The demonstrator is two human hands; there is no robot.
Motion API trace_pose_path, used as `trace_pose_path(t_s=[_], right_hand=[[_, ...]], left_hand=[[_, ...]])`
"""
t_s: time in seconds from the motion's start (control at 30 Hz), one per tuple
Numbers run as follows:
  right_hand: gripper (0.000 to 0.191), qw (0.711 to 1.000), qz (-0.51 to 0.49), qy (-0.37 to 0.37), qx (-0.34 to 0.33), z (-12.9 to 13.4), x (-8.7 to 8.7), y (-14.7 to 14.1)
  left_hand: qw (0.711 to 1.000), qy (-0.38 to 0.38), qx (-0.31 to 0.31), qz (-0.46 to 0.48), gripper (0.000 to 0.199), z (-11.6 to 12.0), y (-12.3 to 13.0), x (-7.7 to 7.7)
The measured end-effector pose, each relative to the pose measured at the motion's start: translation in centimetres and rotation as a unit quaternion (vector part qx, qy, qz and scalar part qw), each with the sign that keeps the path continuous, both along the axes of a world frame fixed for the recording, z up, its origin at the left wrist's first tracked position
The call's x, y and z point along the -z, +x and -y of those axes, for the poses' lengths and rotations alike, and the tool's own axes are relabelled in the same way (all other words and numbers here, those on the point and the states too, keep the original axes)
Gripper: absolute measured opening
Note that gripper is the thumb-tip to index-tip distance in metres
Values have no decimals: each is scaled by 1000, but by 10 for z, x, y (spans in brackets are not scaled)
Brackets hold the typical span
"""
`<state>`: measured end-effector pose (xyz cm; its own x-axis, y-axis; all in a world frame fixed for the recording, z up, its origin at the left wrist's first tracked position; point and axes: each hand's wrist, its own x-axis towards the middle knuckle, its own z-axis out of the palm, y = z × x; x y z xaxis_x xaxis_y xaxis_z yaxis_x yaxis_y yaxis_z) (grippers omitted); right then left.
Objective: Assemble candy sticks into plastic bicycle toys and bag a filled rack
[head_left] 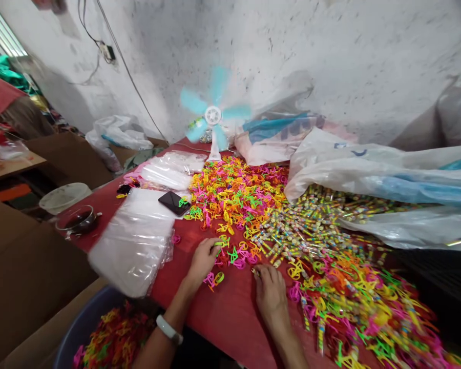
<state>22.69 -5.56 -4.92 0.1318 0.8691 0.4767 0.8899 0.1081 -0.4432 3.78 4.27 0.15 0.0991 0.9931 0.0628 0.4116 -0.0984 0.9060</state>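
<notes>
I read the gap between my two hands first: a loose cluster of plastic toys [234, 254] lies there on the red counter [230, 307], just right of my left hand [203, 259] and ahead and left of my right hand [272, 291]. The left is nearer, its fingertips at the cluster's edge; I cannot tell whether they pinch a piece. The right's fingers curl close by a small bit, grip unclear. Beyond the right hand, striped tubes [299, 230] lie heaped, their long axes pointing many ways.
</notes>
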Motion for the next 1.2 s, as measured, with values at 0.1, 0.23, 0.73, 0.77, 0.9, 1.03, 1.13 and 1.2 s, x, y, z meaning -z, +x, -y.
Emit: trace_pose_path(t_s=[0.1, 0.23, 0.73, 0.77, 0.9, 1.03, 1.13, 1.2], right_hand=[[26, 1000, 1, 3, 0, 0, -1, 0], [26, 1000, -10, 8, -2, 0, -1, 0], [33, 986, -162, 27, -4, 1, 6, 6], [34, 986, -167, 24, -2, 1, 6, 6], [39, 983, -183, 19, 6, 2, 6, 6], [38, 969, -245, -1, 21, 5, 2, 8], [37, 957, -289, -6, 25, 11, -5, 4], [35, 949, -316, -13, 12, 17, -14, -7]], left_hand=[[1000, 5, 11, -2, 18, 5, 1, -4], [1000, 0, 10, 5, 21, 14, 2, -4], [980, 63, -31, -189, 36, 10, -27, -21], [979, 57, -20, -193, 36, 2, -25, -24], [981, 16, 5, -191, 29, -20, -23, -34], [988, -17, -35, -152, 19, -14, -28, -31], [993, -55, -61, -91, 5, 4, -29, -22], [994, -82, -63, -44, 10, 21, -26, -17]])
